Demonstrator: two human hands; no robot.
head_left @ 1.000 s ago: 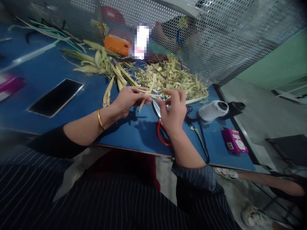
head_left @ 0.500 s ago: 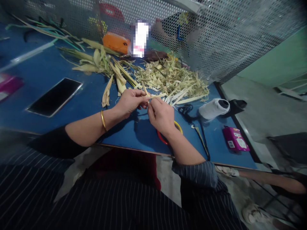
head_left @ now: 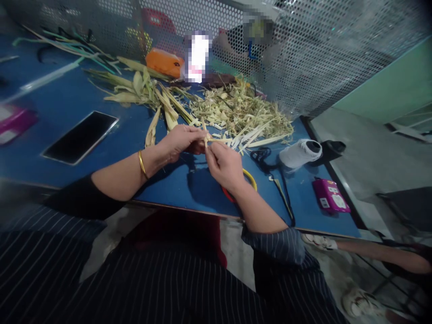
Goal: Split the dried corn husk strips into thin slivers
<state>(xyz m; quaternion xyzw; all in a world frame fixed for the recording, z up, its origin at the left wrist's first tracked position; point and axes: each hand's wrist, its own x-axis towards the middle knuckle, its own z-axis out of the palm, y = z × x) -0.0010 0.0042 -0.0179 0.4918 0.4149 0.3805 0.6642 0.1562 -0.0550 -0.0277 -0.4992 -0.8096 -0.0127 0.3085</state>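
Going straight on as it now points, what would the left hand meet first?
Most likely the right hand, close beyond the pale strips that the left hand pinches. Depth is unclear in this single view, so it might pass slightly over or behind.

Dried husks (head_left: 141, 90) and thread cone (head_left: 294, 155) suggest a craft workshop.

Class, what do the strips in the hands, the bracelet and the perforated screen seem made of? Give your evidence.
Strips: probably dried plant husk, matte; pale straw colour, like the leafy husks nearby.
Bracelet: likely polished metal, gold-coloured; smooth and bright, possibly plated.
Perforated screen: perhaps grey metal, given its regular holes and dull sheen.
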